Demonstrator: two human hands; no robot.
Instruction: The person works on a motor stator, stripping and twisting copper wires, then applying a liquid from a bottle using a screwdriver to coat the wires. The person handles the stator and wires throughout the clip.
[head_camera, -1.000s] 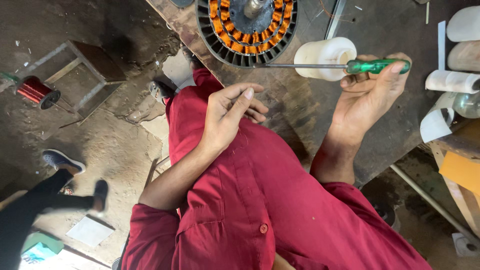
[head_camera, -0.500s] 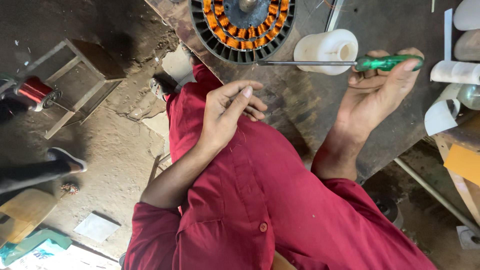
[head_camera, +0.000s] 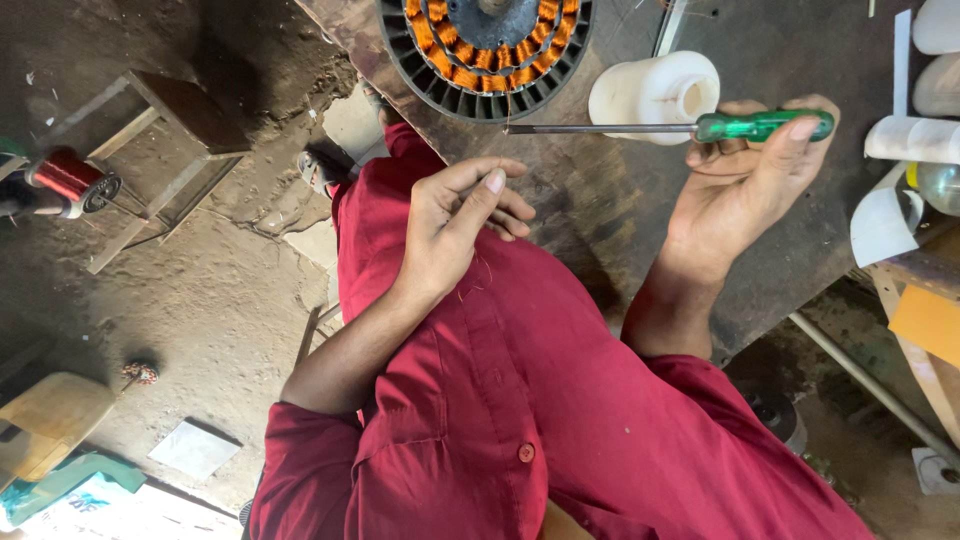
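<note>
While the right hand (head_camera: 740, 190) is pinching the green-handled screwdriver (head_camera: 680, 127), its tip lying at the rim of the stator (head_camera: 485, 55) with orange coils on the surface (head_camera: 600, 200), the left hand (head_camera: 455, 225) is resting with fingers pressed together beside an open white plastic jar (head_camera: 655, 95) lying on its side.

The left hand (head_camera: 455, 225) rests in the lap, fingers pinched together; the right hand (head_camera: 745, 185) is raised, its grip closed.
</note>
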